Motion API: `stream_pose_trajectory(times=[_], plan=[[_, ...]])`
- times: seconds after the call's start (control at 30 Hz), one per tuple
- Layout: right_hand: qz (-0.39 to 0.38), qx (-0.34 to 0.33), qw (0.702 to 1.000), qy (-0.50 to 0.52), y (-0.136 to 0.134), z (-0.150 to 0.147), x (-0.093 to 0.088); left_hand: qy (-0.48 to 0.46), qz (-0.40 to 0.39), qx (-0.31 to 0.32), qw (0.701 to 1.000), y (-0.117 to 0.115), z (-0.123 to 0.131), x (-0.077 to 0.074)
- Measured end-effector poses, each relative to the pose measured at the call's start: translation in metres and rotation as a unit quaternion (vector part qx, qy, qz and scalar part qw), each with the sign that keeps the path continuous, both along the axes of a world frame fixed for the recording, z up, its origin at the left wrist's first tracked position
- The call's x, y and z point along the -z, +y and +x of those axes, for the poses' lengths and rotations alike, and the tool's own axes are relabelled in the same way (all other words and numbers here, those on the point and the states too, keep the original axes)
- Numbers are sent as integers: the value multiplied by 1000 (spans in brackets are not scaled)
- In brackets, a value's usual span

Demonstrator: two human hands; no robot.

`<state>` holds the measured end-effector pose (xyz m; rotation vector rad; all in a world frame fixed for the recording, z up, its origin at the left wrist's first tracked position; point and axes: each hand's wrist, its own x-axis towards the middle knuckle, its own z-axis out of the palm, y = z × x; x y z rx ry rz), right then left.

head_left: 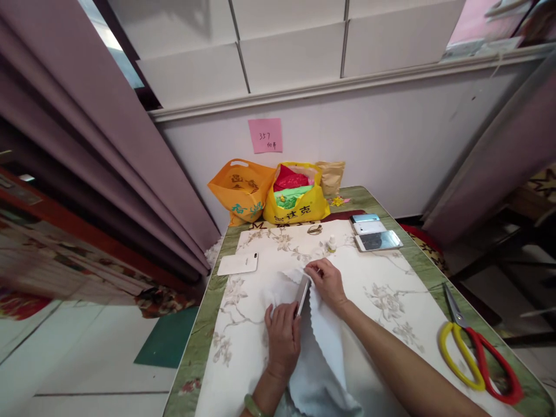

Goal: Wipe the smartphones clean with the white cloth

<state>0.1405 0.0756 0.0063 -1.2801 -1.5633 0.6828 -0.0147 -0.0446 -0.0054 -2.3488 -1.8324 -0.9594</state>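
Observation:
My left hand (283,336) grips the lower end of a slim phone (303,294) held on edge over a white cloth (325,347). My right hand (328,284) pinches the phone's upper end together with a fold of the cloth. The cloth has a scalloped edge and lies on floral paper (391,289) that covers the green table (200,347). A green bangle (254,406) circles my left wrist.
A white phone (238,263) lies face down at the left. Three phones (377,230) sit at the back right. Yellow and red scissors (475,353) rest near the right edge. Orange bag (241,191) and yellow bag (295,200) stand against the wall, a small bottle (331,244) before them.

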Motion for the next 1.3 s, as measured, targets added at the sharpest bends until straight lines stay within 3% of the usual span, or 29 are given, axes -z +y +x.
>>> stream_pose_trajectory(times=[0.2, 0.33, 0.53, 0.7, 0.8, 0.87, 0.97, 1.03, 1.17, 1.23, 1.3], plan=[[-89, 95, 981, 144, 5, 13, 28, -79, 36, -9, 996, 0, -9, 11], [-103, 105, 974, 172, 6, 24, 40, -141, 32, -48, 988, 1, -14, 21], [-116, 107, 968, 195, 10, 24, 41, -244, -33, -119, 962, 4, -14, 21], [-114, 107, 970, 186, 7, 20, 31, -152, -30, -97, 983, 5, -12, 12], [-95, 47, 987, 118, -3, 17, 21, -41, -29, -96, 994, 1, -8, 10], [-48, -20, 999, -11, -14, 12, 17, 28, -36, -95, 994, -3, -4, 9], [62, -87, 965, -239, -37, 1, 21, 90, -45, -102, 990, -9, -4, 10], [113, -123, 933, -319, -53, -6, 27, 108, -33, -99, 989, -12, -8, 14], [128, -240, 901, -337, -69, -5, 32, 113, -3, -111, 987, -13, -17, 28], [107, -296, 889, -334, -62, 4, 26, 103, 4, -139, 985, -12, -17, 34], [77, -306, 887, -339, -46, 12, 18, 86, 10, -164, 983, -9, -15, 36]])
